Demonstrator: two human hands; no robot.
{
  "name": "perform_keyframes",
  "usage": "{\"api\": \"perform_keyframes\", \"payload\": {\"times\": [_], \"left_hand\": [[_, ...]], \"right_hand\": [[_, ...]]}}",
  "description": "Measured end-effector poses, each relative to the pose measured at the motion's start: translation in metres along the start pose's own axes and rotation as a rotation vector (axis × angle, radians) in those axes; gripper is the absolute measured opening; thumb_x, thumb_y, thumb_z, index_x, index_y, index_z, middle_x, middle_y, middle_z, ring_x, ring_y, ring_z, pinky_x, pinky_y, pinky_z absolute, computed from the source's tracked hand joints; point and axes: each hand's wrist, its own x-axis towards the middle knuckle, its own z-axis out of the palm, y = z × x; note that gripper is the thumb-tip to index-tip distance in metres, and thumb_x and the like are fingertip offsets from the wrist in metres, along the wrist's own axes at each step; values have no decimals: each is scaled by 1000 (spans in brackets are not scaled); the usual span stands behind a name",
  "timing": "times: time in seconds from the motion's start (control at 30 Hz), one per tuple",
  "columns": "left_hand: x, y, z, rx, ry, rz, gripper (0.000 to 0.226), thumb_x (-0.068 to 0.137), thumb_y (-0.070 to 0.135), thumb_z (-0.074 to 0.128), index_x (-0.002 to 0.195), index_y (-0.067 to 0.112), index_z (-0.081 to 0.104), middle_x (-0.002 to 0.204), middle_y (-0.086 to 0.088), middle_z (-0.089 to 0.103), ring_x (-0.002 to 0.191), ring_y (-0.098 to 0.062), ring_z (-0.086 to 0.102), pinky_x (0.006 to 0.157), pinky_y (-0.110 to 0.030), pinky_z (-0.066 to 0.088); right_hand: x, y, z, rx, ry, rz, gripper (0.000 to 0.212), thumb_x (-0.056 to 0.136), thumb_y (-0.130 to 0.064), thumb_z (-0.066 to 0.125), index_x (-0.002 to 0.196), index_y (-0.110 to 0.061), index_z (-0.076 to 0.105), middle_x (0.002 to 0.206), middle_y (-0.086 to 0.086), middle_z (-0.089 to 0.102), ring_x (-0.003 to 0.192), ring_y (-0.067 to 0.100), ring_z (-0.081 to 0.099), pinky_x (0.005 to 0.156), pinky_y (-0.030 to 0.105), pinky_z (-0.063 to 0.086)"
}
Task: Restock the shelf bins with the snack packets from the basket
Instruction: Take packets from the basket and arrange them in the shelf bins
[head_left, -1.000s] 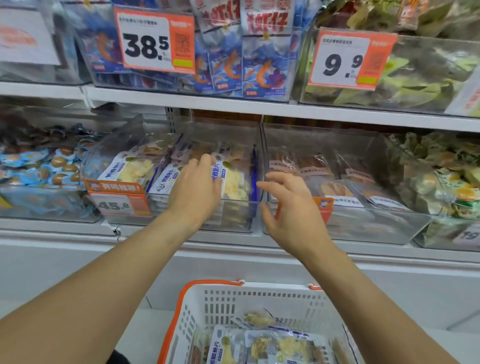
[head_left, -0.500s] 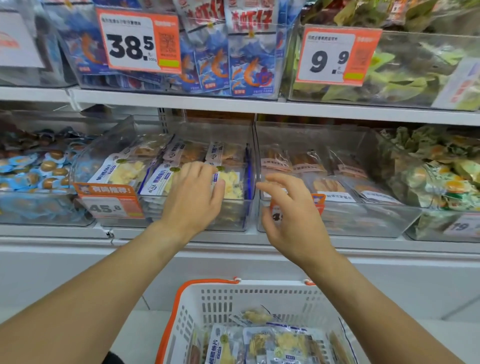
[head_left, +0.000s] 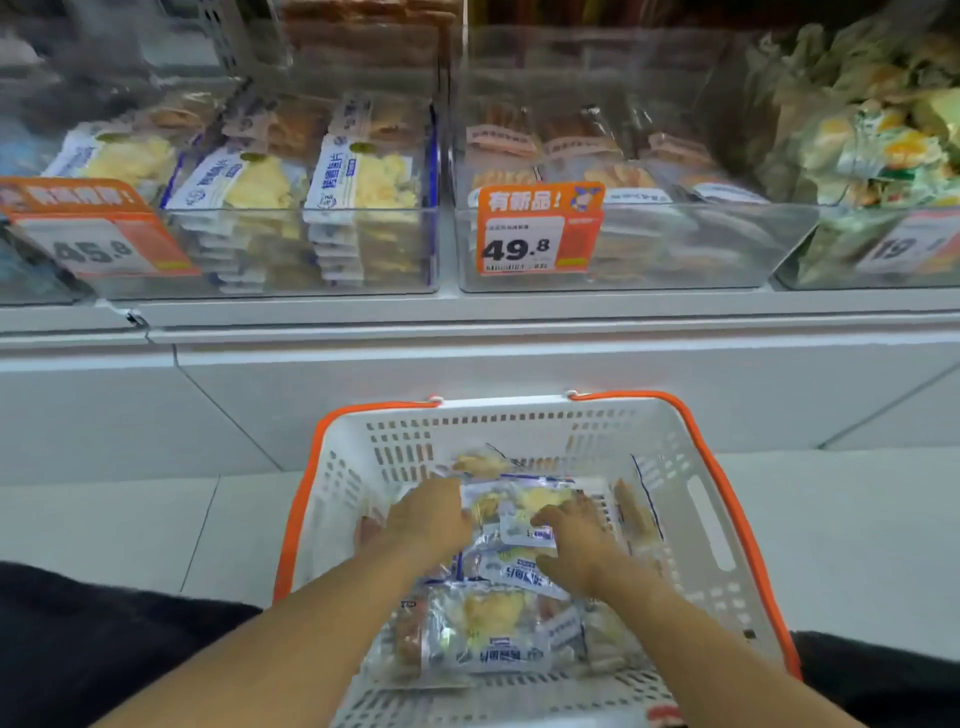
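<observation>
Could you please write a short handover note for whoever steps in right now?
Left hand and right hand: both down in the basket, on the snack packets; whether either grips one cannot be told.
Bin tagged 45.8 already holds rows of matching yellow packets; bin tagged 49.8 holds brownish ones.
Left to do: several packets remain in the basket, to be lifted up into their bins.
</observation>
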Motion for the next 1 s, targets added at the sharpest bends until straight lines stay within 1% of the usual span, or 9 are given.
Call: {"api": "perform_keyframes", "payload": {"times": [0.17, 0.27, 0.33, 0.47, 0.63, 0.73, 0.8, 0.9, 1.0], "left_hand": [[9, -12, 90, -436, -230, -204, 33, 96, 21, 55, 123, 2, 52, 113, -14, 59, 94, -23, 59, 71, -29, 49], [27, -4, 102, -892, -239, -370, 59, 91, 24, 66, 143, 5, 43, 138, -9, 53, 117, -25, 57, 100, -35, 48], [43, 3, 107, -1082, -266, -427, 61, 90, 25, 69, 142, 7, 45, 127, -4, 58, 110, -21, 60, 104, -40, 47], [68, 24, 107, -1285, -287, -464, 45, 91, 15, 70, 131, 5, 54, 97, -9, 68, 89, -20, 67, 83, -31, 55], [84, 39, 109, -1239, -332, -430, 26, 90, 12, 71, 114, 4, 68, 77, -10, 65, 64, -17, 58, 61, -27, 54], [91, 36, 116, -897, -151, -517, 27, 89, 18, 71, 112, 4, 66, 103, -13, 69, 83, -23, 65, 70, -32, 57], [90, 29, 120, -718, -90, -567, 49, 90, 21, 68, 132, 2, 50, 127, -15, 61, 107, -30, 63, 81, -32, 53], [85, 28, 124, -651, -80, -574, 56, 91, 15, 68, 140, 2, 43, 134, -14, 58, 117, -31, 59, 84, -28, 49], [84, 31, 129, -646, -80, -569, 40, 88, 18, 72, 123, 2, 60, 122, -11, 67, 99, -26, 66, 77, -27, 51]], "right_hand": [[-6, 26, 37, 21, -136, 190, 60, 92, -28, 66, 147, -20, 41, 150, 3, 32, 119, 23, 56, 87, 25, 44], [3, 31, 49, 99, -51, 259, 76, 86, -21, 71, 152, -22, 31, 160, 6, 17, 127, 28, 52, 89, 29, 48], [9, 27, 54, 173, -54, 296, 89, 85, -19, 71, 157, -28, 19, 166, 2, 1, 136, 30, 45, 96, 34, 51], [26, 13, 58, 288, -133, 269, 85, 96, -13, 57, 159, -34, 4, 167, -3, -3, 146, 27, 32, 105, 32, 44], [37, 10, 60, 330, -156, 202, 68, 95, 1, 48, 155, -26, 29, 145, 8, 50, 120, 28, 57, 97, 33, 50], [38, 6, 60, 303, -202, 170, 74, 94, 1, 47, 158, -26, 22, 144, 10, 52, 112, 27, 62, 88, 34, 55], [36, 4, 62, 255, -158, 171, 68, 93, -1, 47, 155, -24, 31, 142, 11, 54, 114, 27, 61, 94, 38, 55], [25, 13, 65, 145, 14, 230, 75, 90, -2, 52, 156, -24, 24, 162, 10, 19, 145, 31, 29, 114, 44, 37], [18, 27, 71, -8, -121, 199, 93, 91, -14, 59, 159, -26, -3, 166, 2, -16, 154, 27, -6, 124, 50, 12]]}}
